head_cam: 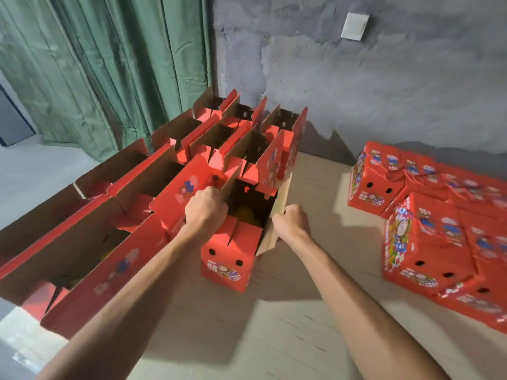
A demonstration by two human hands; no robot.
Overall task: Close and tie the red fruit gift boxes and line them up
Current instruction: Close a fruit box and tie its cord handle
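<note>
Fingers of both hands curl over the two long top flaps of the open box [227, 259] standing on the cardboard sheet [247, 338] directly ahead of the person. Taking this box as the landmark: the left hand [205, 208] grips the upper edge of its left flap [181, 198], knuckles up and fingertips hidden on the inner side, while the right hand [292, 223] pinches the near edge of its right flap [279, 215], thumb outside, the other fingers out of sight behind the board.

Each hand sits at its own side of the box's mouth, about equally near, so neither needs to reach across. The box's long axis runs away from the person, and the two flaps lie along it, splayed outward; to my eye, closing calls for both hands to swing inward toward the midline above the opening. Inside, down in shadow, something yellow [247, 215] shows, probably fruit, though too dim to tell. The short near flap [233, 231], with its slit, leans at the front of the mouth, between the two wrists.

Left of this box and beyond it, rows of unclosed boxes [170, 149] stand close-packed, flaps upright, reaching back to the green curtain [96, 64]. Well apart to its right, finished boxes [428, 242] stand side by side in rows, blurred; red cord seems knotted on top of the farther ones. Behind everything rises the grey wall [356, 91], with a pale switch plate [354, 26].
</note>
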